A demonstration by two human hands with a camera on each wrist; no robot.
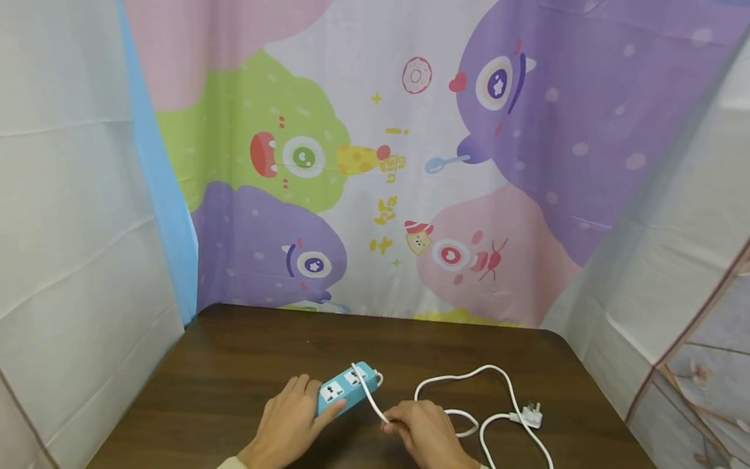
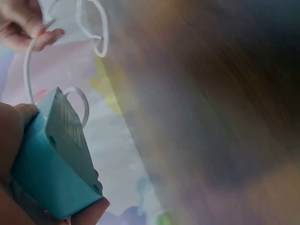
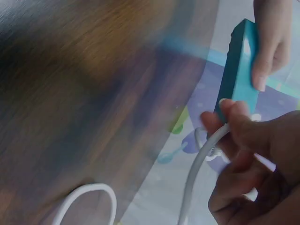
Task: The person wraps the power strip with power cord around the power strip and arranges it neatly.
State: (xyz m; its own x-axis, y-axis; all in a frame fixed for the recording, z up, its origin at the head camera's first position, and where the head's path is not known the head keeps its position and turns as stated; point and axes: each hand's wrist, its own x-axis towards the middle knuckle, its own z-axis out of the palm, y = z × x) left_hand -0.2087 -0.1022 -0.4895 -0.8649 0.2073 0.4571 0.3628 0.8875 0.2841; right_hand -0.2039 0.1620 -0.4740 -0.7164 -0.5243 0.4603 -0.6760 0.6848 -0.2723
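Note:
My left hand (image 1: 291, 417) grips a light blue power strip (image 1: 347, 391) by its near end, thumb along one side and fingers on the other. Two white sockets face up on it. A white cord (image 1: 372, 402) leaves the strip's far end, loops back and crosses over its top. Between thumb and fingers, my right hand (image 1: 426, 431) pinches this cord, just right of the strip. In the left wrist view the strip's underside (image 2: 70, 126) shows, with screw holes. The right wrist view has the cord (image 3: 199, 161) running down from the pinching fingers.
The rest of the cord (image 1: 492, 368) lies in loose loops on the dark wooden table (image 1: 246, 345), to the right. It ends in a white plug (image 1: 530, 415) with its prongs up. Behind the table hangs a cartoon-printed curtain (image 1: 375, 286); pale curtains (image 1: 76, 228) flank the sides.

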